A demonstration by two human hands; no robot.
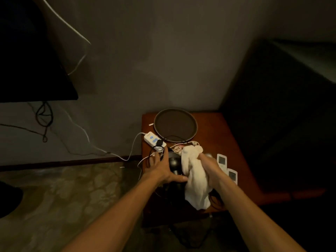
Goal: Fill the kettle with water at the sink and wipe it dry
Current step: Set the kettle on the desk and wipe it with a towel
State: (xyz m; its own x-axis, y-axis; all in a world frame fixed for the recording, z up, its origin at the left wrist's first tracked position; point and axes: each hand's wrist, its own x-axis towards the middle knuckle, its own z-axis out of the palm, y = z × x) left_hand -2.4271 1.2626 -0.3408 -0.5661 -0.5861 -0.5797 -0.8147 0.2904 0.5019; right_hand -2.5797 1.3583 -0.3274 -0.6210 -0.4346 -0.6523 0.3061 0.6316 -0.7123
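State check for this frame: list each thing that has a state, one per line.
Kettle: on the table, steadied by the left hand.
Cloth: bunched in the right hand, pressed against the kettle.
Tray: empty, flat on the table.
Power strip: one plug inserted.

Two bare forearms reach forward from the bottom of the view, converging toward the centre. The left hand (161, 168) lies spread, palm inward, fingers (154, 157) extended and thumb stretched toward the right. The right hand (209, 168) is curled closed, its fingers gripping a bunched white cloth (195, 180), wrist slightly bent.
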